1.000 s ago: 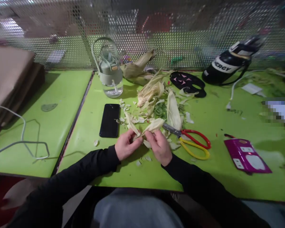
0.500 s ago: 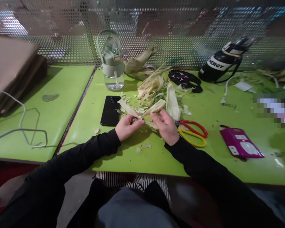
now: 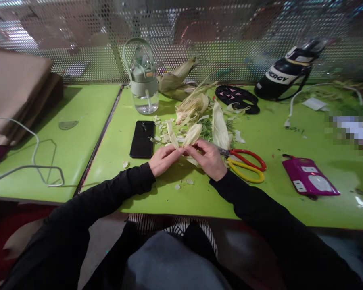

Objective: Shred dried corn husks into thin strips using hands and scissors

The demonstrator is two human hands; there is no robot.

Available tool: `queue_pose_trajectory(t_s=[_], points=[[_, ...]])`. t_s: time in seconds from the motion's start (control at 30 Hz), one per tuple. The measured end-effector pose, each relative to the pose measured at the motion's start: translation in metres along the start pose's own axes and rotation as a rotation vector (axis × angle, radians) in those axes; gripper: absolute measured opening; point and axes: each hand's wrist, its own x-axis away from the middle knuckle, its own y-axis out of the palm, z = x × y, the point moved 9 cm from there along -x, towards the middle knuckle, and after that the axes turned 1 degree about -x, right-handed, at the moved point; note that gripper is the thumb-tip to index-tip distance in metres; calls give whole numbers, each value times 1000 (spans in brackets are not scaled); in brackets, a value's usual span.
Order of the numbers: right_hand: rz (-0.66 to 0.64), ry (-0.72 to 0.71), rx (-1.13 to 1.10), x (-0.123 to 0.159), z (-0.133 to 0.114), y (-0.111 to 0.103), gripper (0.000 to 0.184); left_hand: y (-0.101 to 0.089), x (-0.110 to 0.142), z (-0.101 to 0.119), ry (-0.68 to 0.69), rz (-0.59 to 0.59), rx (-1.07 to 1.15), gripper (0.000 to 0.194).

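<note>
Pale corn husk strips [image 3: 192, 135] stand up between my two hands over the green table [image 3: 169, 201]. My left hand [image 3: 165, 160] pinches their base between thumb and fingers. From the other side my right hand [image 3: 210, 159] is closed on the same husk strips, its thumb close to the left thumb. Their lower part is mostly hidden by my fingers. Scissors [image 3: 247, 165] with one red and one yellow handle lie just right of my right hand. Behind the hands rest a loose husk piece [image 3: 220, 128], a husk bundle [image 3: 192, 106] and small scraps [image 3: 159, 132].
A black phone [image 3: 142, 139] lies left of the scraps. Behind it stands a water bottle [image 3: 145, 86] by the perforated metal screen [image 3: 87, 52]. At right are a purple power strip [image 3: 310, 176], a black flask [image 3: 282, 76] and a white cable [image 3: 292, 104]. Brown cardboard [image 3: 18, 88] sits far left.
My hands have come closer together, the right one moving left toward the left thumb. The husk strips now stand more upright. The view has shifted slightly.
</note>
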Motion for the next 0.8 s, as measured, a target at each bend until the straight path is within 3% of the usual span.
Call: queue_pose_trajectory(t_s=[0.43, 0.53, 0.63, 0.8], points=[[121, 97, -62, -3, 7, -16, 28, 2, 2, -11, -167, 10, 69, 41], [-13, 104, -16, -4, 1, -7, 33, 3, 3, -13, -175, 21, 147, 44], [-184, 74, 172, -3, -6, 3, 38, -3, 1, -8, -109, 65, 154, 49], [-263, -94, 399, -1, -15, 7, 34, -3, 1, 1, -93, 3, 255, 37]])
